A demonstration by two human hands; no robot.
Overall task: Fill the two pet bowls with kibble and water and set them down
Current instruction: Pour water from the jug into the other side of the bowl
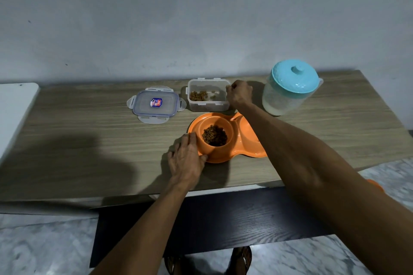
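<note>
While left hand [187, 158] rests flat against kibble-filled orange bowl [215, 135] in double feeder [248, 131], right hand [239, 94] grips kibble container [207, 96] edge. Risk: container tips, kibble scatters; forearm nudges lidded water jug [290, 89].

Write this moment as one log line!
left hand steadies orange bowl | kibble in | right hand at container | pitcher untouched

right bowl [247, 131] half behind forearm, lid label [156, 102] unreadable
</note>
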